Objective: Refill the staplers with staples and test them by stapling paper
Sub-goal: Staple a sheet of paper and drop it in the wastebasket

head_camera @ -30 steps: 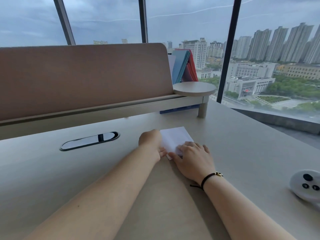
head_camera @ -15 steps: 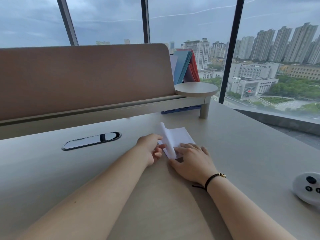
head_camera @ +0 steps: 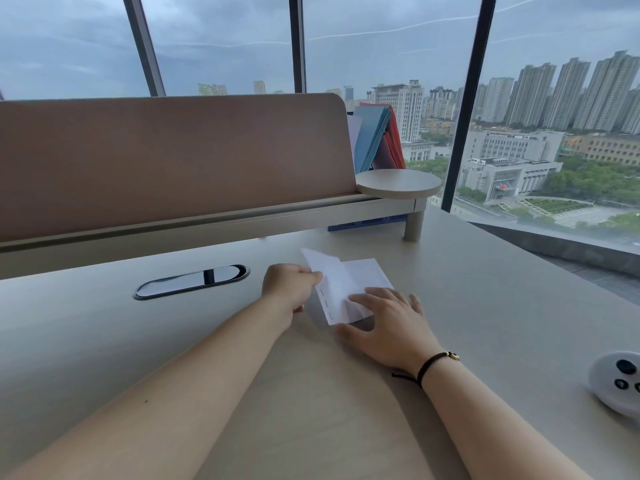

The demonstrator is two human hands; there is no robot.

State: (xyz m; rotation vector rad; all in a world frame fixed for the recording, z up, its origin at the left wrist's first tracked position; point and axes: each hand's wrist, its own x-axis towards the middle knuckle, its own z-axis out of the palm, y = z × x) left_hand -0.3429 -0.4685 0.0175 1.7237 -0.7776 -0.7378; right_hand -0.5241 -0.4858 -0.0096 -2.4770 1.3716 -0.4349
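Note:
A small folded white paper (head_camera: 341,284) lies in the middle of the beige desk (head_camera: 485,306). A row of staples runs along its near left edge. My left hand (head_camera: 289,287) pinches the paper's left flap and holds it lifted off the desk. My right hand (head_camera: 389,323) lies flat with spread fingers on the paper's near right part and presses it down. No stapler is in view.
A black oval cable port (head_camera: 192,281) sits left of my hands. A brown divider panel (head_camera: 173,161) with a shelf rail stands behind, a round side shelf (head_camera: 398,183) and coloured folders (head_camera: 375,136) at its right end. A white controller (head_camera: 618,384) lies at the desk's right edge.
The paper lay flat a second ago. My left hand has pinched its left flap and raised it higher, showing the stapled edge. My right hand stays pressed on the paper.

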